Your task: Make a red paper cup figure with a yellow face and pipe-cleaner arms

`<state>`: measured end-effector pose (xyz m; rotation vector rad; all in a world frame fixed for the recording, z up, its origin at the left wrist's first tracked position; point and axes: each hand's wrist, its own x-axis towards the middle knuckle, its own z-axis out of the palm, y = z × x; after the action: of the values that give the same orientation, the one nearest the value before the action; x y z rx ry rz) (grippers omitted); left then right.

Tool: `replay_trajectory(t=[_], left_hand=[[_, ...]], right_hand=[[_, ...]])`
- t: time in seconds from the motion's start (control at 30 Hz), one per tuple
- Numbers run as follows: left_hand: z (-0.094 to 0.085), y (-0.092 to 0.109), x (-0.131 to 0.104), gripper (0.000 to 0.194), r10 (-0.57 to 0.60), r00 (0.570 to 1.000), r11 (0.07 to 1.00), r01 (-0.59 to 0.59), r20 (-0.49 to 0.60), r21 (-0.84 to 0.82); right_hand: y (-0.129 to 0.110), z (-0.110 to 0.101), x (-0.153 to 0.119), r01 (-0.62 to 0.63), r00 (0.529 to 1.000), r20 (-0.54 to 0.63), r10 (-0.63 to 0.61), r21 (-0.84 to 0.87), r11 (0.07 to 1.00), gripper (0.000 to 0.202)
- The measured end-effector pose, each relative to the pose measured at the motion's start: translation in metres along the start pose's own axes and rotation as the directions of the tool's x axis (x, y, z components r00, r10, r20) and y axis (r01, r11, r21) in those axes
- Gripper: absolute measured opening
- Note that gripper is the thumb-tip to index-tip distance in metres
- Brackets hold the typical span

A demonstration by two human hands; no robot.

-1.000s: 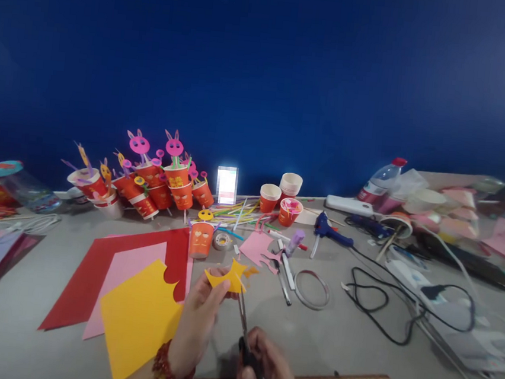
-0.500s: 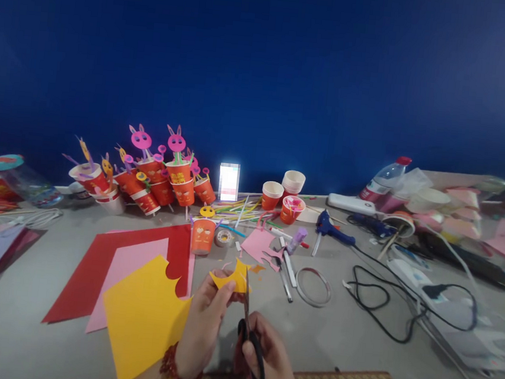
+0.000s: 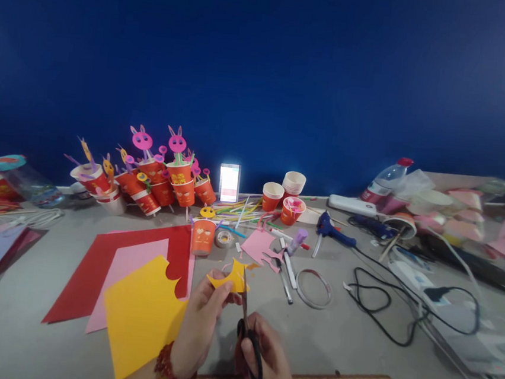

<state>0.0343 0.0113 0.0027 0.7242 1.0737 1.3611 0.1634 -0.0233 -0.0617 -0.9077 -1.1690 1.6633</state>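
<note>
Front edge of bench (image 3: 309, 344), right of its middle: right hand (image 3: 268, 352) gripping scissors (image 3: 245, 319) by the black handles, thumb side up. Left hand (image 3: 203, 310), bracelet (image 3: 165, 369) at wrist, just left of it and a bit farther in, pinching yellow scrap (image 3: 237, 275) between thumb and fingers above the bench. Key relation: scrap lies ahead and slightly left of right hand; scrap's long axis runs roughly along the front edge, scissors' long axis points toward the back edge, blades meeting scrap at its right end. Left hand nearer to scrap, right reaches it only by the blades. Left of left hand, toward bench's front left: yellow sheet (image 3: 142, 316) with scalloped bites, overlapping pink sheet (image 3: 113, 283), that over red sheet (image 3: 83, 274). Beyond the hands: cup (image 3: 201, 241), tape (image 3: 224, 238), pink scrap (image 3: 254, 244). Farther, near back edge: straws (image 3: 232, 212), glue gun (image 3: 327, 227) to the right. Hidden or unclear: left fingertips behind scrap, right fingers inside the handles, blade gap too small to tell; right forearm cut off at bottom; items at far right corner blurred.
</note>
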Motion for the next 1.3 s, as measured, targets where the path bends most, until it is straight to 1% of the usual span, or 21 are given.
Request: replay_trajectory(t=[0.13, 0.27, 0.5, 0.67, 0.77, 0.83, 0.9, 1.0, 1.13, 1.23, 1.3], left_hand=[[0.0, 0.006, -0.001, 0.025, -0.018, 1.0, 1.0, 0.018, 0.011, 0.002], [-0.002, 0.007, 0.001, 0.024, -0.01, 1.0, 1.0, 0.009, 0.025, 0.025], [-0.006, 0.012, 0.001, 0.024, 0.0, 0.999, 0.992, -0.004, 0.034, 0.128], [-0.009, 0.014, 0.004, 0.029, 0.008, 0.998, 0.985, -0.018, 0.062, 0.17], [-0.012, 0.015, 0.007, 0.028, 0.007, 0.997, 0.983, -0.021, 0.077, 0.181], [-0.015, 0.017, 0.01, 0.027, 0.002, 0.996, 0.971, -0.023, 0.088, 0.238], [-0.017, 0.022, 0.012, 0.028, 0.006, 0.994, 0.944, -0.042, 0.11, 0.328], [-0.022, 0.028, 0.014, 0.028, -0.012, 0.981, 0.904, -0.072, 0.194, 0.421], [-0.026, 0.035, 0.016, 0.027, -0.067, 0.946, 0.89, -0.087, 0.317, 0.448], [-0.027, 0.037, 0.018, 0.026, -0.06, 0.939, 0.875, -0.114, 0.339, 0.471], [-0.027, 0.036, 0.019, 0.026, -0.062, 0.937, 0.875, -0.115, 0.343, 0.471]], right_hand=[[-0.003, 0.001, 0.001, 0.027, 1.0, -0.002, -0.027, -0.021, 0.999, 0.057], [0.003, 0.001, 0.001, 0.038, 0.999, -0.02, -0.039, -0.038, 0.999, 0.057], [0.011, -0.002, 0.001, 0.069, 0.996, -0.051, -0.073, -0.075, 0.995, 0.054], [0.011, -0.001, 0.001, 0.05, 0.996, -0.067, -0.057, -0.103, 0.993, 0.056], [0.009, 0.001, 0.0, 0.029, 0.997, -0.061, -0.037, -0.121, 0.992, 0.058], [0.008, 0.001, 0.0, 0.018, 0.998, -0.054, -0.026, -0.149, 0.989, 0.059], [0.006, -0.001, 0.0, 0.009, 0.998, -0.061, -0.019, -0.169, 0.986, 0.059], [0.001, -0.006, 0.001, -0.028, 0.998, -0.068, 0.015, -0.187, 0.982, 0.061], [-0.015, -0.011, 0.002, -0.095, 0.995, -0.049, 0.087, -0.194, 0.976, 0.063], [-0.023, -0.012, 0.002, -0.095, 0.995, -0.028, 0.092, -0.179, 0.979, 0.066], [-0.024, -0.012, 0.003, -0.078, 0.997, -0.012, 0.077, -0.189, 0.979, 0.067]])
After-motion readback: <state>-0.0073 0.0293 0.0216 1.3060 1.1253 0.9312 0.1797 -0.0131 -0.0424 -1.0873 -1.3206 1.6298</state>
